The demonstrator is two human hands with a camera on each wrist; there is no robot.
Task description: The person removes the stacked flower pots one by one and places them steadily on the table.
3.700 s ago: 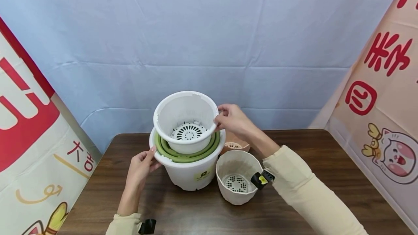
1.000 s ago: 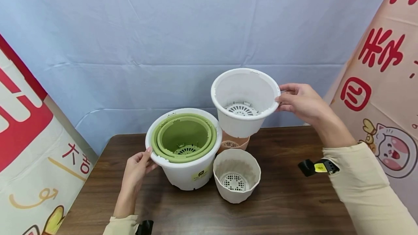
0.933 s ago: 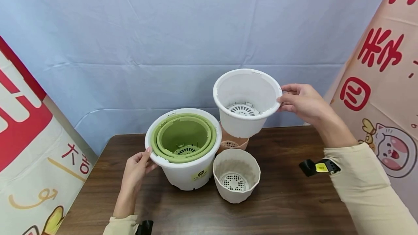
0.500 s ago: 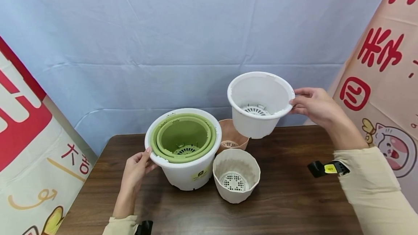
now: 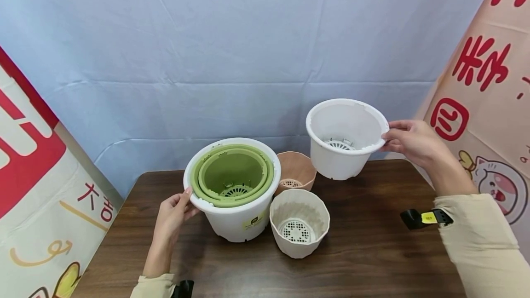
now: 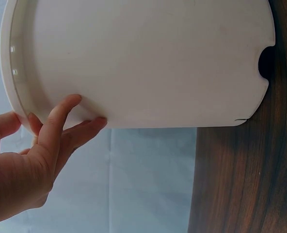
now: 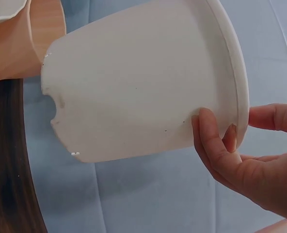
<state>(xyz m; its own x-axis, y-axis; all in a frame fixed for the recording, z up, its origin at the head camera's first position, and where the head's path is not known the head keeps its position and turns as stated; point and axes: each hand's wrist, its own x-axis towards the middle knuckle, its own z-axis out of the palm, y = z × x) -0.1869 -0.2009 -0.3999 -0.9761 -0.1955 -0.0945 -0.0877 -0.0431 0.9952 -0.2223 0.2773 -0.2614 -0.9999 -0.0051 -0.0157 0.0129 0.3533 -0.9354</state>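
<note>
My right hand [image 5: 414, 140] pinches the rim of a white flower pot [image 5: 341, 164] with a slotted bottom. In the right wrist view this white pot [image 7: 134, 82] hangs off the table, thumb on one side of the rim and fingers along the outer wall. At the left, my left hand [image 5: 173, 213] grips the rim of a larger white flower pot [image 5: 236, 224] bearing a yellow label. Two green pots [image 5: 233, 169] sit nested inside it. The left wrist view has the left hand's fingers [image 6: 61, 114] against the larger pot's outer wall.
A beige faceted pot [image 5: 296, 247] stands on the brown wooden table [image 5: 372, 261], just right of the large pot. Behind it is an orange-brown pot [image 5: 300, 169]. A pale blue cloth [image 5: 232, 59] hangs behind the table, with printed banners on both sides.
The right hand has lifted the smaller white pot out of the nested stack, carried it rightward, and is now lowering it. The left hand keeps its hold on the large pot's rim.
</note>
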